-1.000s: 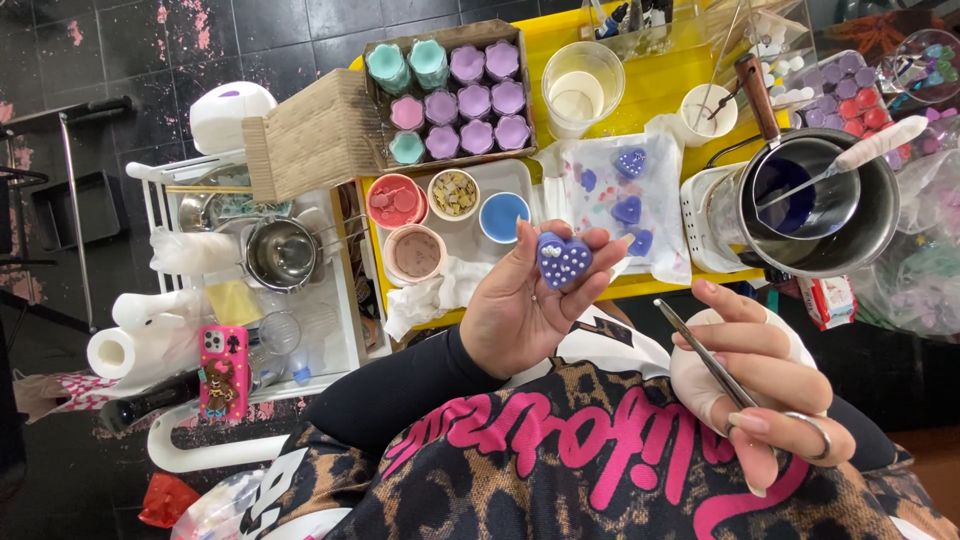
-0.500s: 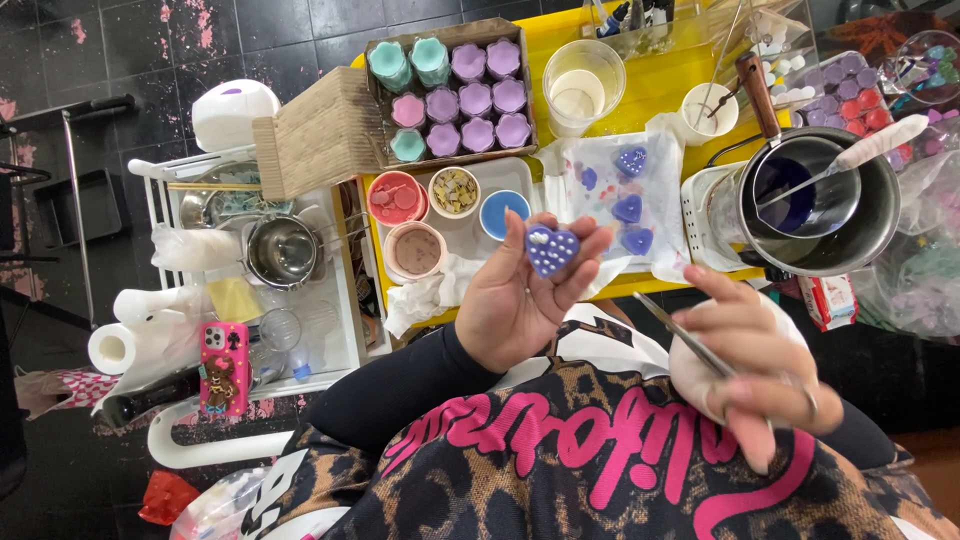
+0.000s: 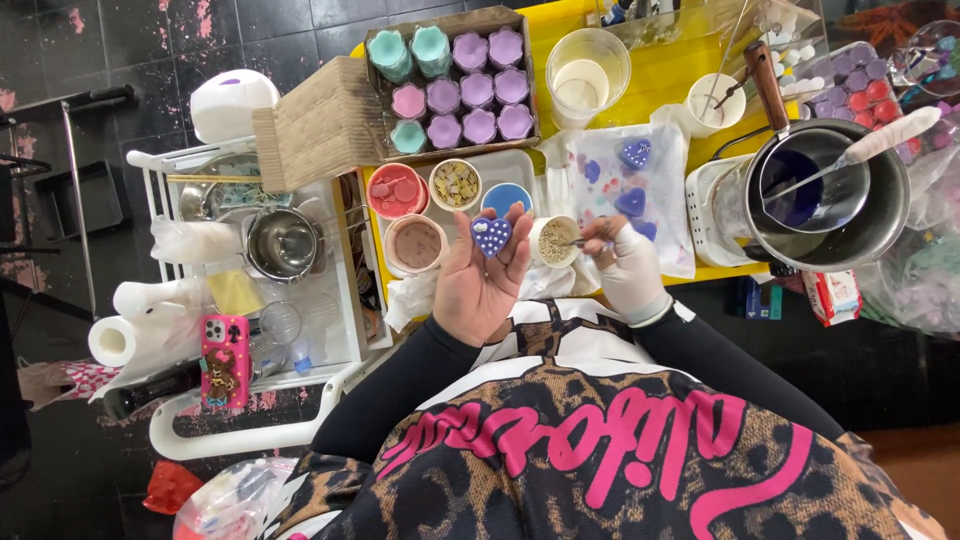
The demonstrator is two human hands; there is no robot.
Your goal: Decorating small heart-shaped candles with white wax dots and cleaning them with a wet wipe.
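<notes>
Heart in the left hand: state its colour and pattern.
Purple heart with small white dots, seen in the head view.

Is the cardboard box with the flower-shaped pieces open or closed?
Open. The cardboard box shows rows of purple, pink and teal flower-shaped pieces from above, and its lid flap is folded out to the side.

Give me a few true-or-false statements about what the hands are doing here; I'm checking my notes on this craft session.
1. The left hand holds a purple heart dotted white. True.
2. The right hand is bare. False: a white wrap covers it.
3. The tweezers reach into the small cup of pale bits. True.
4. The pan holds red liquid. False: it is dark blue.
</notes>
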